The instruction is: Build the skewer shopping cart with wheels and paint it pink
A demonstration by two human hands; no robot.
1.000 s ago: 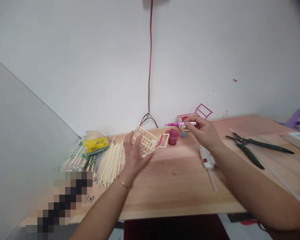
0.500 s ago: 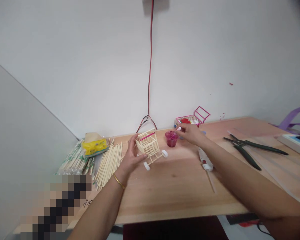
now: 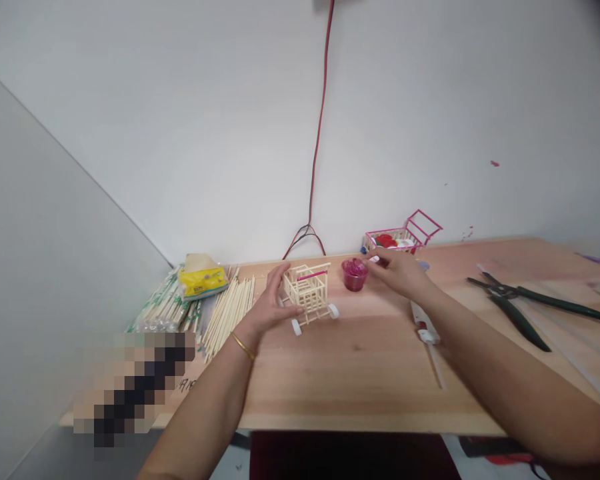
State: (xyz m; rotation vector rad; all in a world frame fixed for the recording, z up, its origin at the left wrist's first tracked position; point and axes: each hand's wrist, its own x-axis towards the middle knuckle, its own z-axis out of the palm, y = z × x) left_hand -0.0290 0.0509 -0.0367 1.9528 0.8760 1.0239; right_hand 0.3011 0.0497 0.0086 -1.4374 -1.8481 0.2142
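A miniature shopping cart built of pale wooden sticks, with white wheels and one magenta bar across its top, is held by my left hand. My thumb lies along the near side and my fingers curve round the left side. Just to its right stands a small clear cup with magenta paint in it. At the cup's right rim, my right hand has its fingertips pinched together; whatever they hold is too small to make out. A white bit shows beside those fingertips.
Behind my right hand is a finished-looking cart with magenta rims, holding red and white things. A white glue gun and green-handled pliers lie rightward. Loose sticks and a yellow packet lie left. A cable hangs down the wall.
The view has shifted, so everything sits farther right. The cart has tipped down to stand more level in my left hand. My right hand stays pinched beside the cup.
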